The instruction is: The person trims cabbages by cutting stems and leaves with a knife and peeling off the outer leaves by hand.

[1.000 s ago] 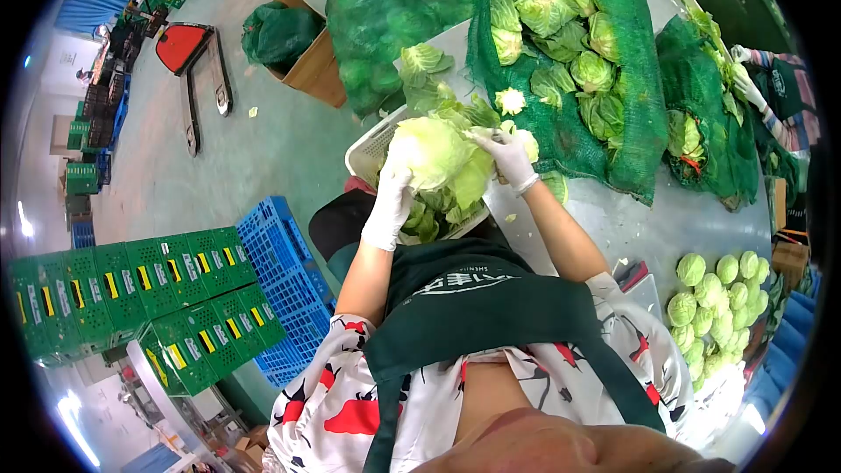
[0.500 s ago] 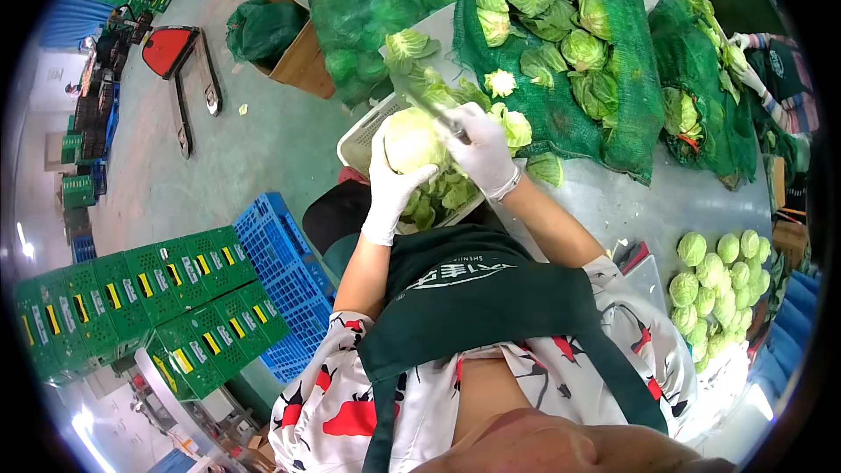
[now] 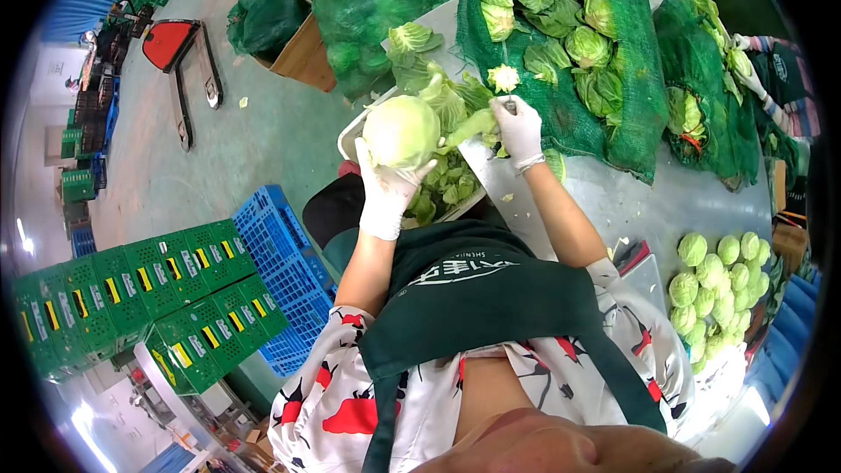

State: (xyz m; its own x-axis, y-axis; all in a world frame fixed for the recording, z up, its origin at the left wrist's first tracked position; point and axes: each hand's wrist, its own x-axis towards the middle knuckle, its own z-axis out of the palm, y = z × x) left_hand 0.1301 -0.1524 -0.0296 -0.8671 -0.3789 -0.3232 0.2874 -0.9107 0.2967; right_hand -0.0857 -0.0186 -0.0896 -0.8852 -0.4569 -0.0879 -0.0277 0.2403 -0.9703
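My left hand (image 3: 385,191), in a white glove, cups a pale round cabbage (image 3: 401,131) from below, above a white crate (image 3: 352,133) of loose leaves. My right hand (image 3: 523,133), also gloved, is closed around the handle of a knife (image 3: 511,107); its thin blade points away from me and is hard to make out. A pale green leaf (image 3: 473,127) lies between the cabbage and my right hand; whether the hand touches it I cannot tell. Just beyond the knife is a cut cabbage stump (image 3: 504,79).
An opened green mesh sack (image 3: 644,96) of cabbages lies on the metal table (image 3: 596,201). Trimmed cabbages (image 3: 714,285) are heaped at right. Another person's gloved hand (image 3: 743,70) works at a second sack. Green crates (image 3: 175,298), a blue pallet (image 3: 285,276) and a pallet jack (image 3: 173,45) stand left.
My right hand has moved right and away from the cabbage, the knife turning to point forward. My left hand has shifted slightly left with the cabbage, which is turned differently.
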